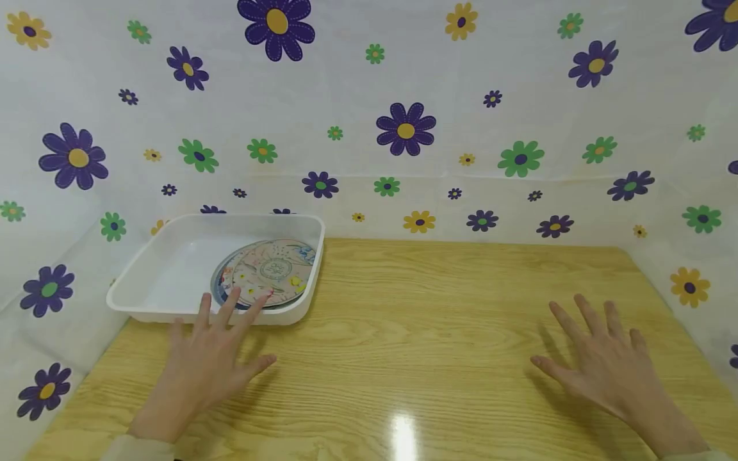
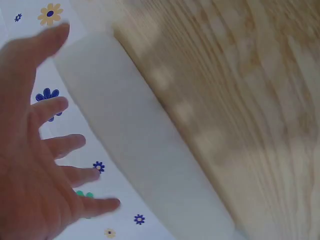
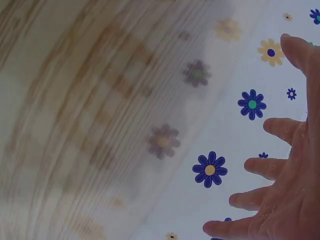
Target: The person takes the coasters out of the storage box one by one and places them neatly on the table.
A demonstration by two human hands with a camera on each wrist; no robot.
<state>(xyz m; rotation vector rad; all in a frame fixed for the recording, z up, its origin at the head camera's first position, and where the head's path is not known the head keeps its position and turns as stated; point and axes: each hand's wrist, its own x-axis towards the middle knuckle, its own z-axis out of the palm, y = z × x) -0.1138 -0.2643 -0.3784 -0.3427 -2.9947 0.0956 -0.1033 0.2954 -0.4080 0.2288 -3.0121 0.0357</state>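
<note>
My left hand (image 1: 207, 362) has its fingers spread, just in front of a white tray (image 1: 167, 315), and holds nothing. Inside that tray, toward its right side, lie round, flat, plate-like pieces (image 1: 275, 269) that overlap, the top one printed with a pale floral pattern; how many are stacked I cannot tell. In the left wrist view the tray's outer wall (image 2: 130, 115) runs beyond the fingers. Far to the right, my right hand (image 1: 605, 362) is spread over the wooden tabletop (image 1: 415, 333) with nothing in it.
A white cloth with purple, green and yellow flowers (image 1: 406, 129) rises behind the table and along both sides. The tray stands at the back left, near the cloth. A bright light reflection (image 1: 403, 435) shows on the tabletop's front part.
</note>
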